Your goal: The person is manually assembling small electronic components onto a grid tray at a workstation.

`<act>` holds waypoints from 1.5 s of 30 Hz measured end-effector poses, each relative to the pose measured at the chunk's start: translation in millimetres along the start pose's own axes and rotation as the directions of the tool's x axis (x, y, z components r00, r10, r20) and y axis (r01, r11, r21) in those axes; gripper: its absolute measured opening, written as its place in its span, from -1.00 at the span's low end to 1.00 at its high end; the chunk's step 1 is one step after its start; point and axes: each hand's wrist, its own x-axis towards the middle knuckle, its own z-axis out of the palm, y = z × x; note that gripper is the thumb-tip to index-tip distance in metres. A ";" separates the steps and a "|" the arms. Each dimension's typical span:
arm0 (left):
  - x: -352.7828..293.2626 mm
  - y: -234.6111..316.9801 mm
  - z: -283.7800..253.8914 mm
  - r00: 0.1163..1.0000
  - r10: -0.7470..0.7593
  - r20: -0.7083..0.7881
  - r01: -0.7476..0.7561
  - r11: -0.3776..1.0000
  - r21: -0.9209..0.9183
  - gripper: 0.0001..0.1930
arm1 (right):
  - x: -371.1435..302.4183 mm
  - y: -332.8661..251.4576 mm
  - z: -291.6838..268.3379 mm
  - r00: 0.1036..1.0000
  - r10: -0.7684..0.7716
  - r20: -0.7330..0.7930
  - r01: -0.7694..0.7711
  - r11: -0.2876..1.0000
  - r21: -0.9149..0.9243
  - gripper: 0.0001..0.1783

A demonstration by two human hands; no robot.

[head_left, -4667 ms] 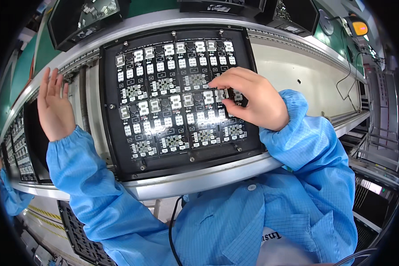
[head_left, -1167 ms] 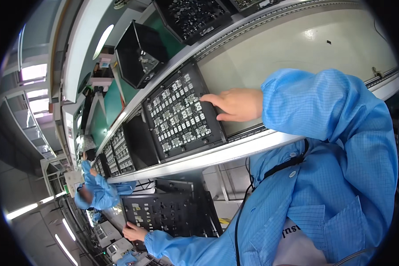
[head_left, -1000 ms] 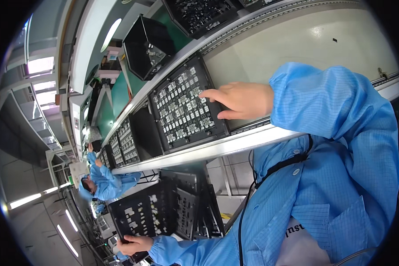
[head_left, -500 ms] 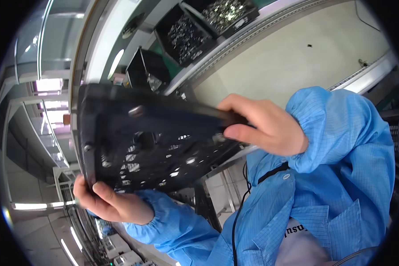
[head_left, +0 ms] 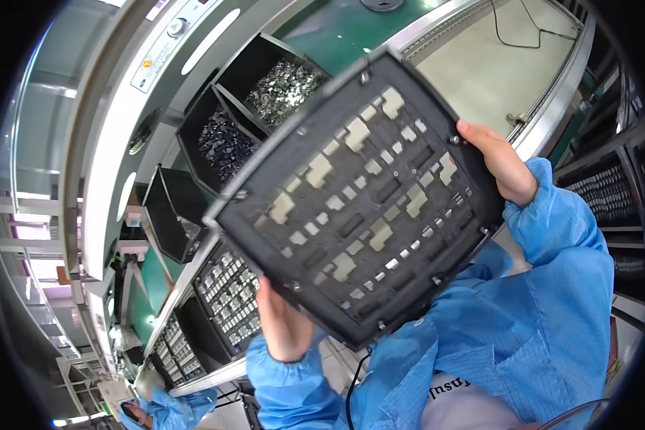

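A black rectangular fixture plate is held up in front of me, tilted, with its broad face toward the view. Rows of cut-outs run across it, pale where I see through, and small metal screws or clips sit around its rim. My left hand grips the lower left edge, thumb on the near face and fingers hidden behind. At the opposite, right-hand edge my right hand holds it the same way, its thumb beside a screw. No loose part shows on the plate.
Behind the plate stand a black bin of shiny metal pieces, another of darker pieces and a third black bin. Trays of small parts lie lower left. A pale conveyor belt runs upper right. A person in blue is at lower left.
The fixture plate has turned from a steep, edge-on tilt to show its broad face, and has moved right. Both hands have moved right with it, keeping hold. My view has shifted too.
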 end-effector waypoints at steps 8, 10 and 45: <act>94.9 -36.8 -20.7 0.998 -0.023 -0.062 0.017 0.995 -0.098 -0.37 | 74.1 32.8 -10.7 0.939 0.341 -0.041 -0.342 0.938 -0.055 -0.53; 101.5 -44.1 -29.3 0.993 -0.051 -0.104 0.038 0.992 -0.122 -0.42 | 84.7 37.8 -3.6 0.921 0.386 -0.045 -0.388 0.919 -0.066 -0.54; 117.4 -66.6 -18.4 0.994 0.106 0.018 -0.106 0.950 0.294 -0.50 | -199.3 -225.8 -451.4 -0.093 -0.965 -0.247 -0.889 0.192 -0.415 -0.34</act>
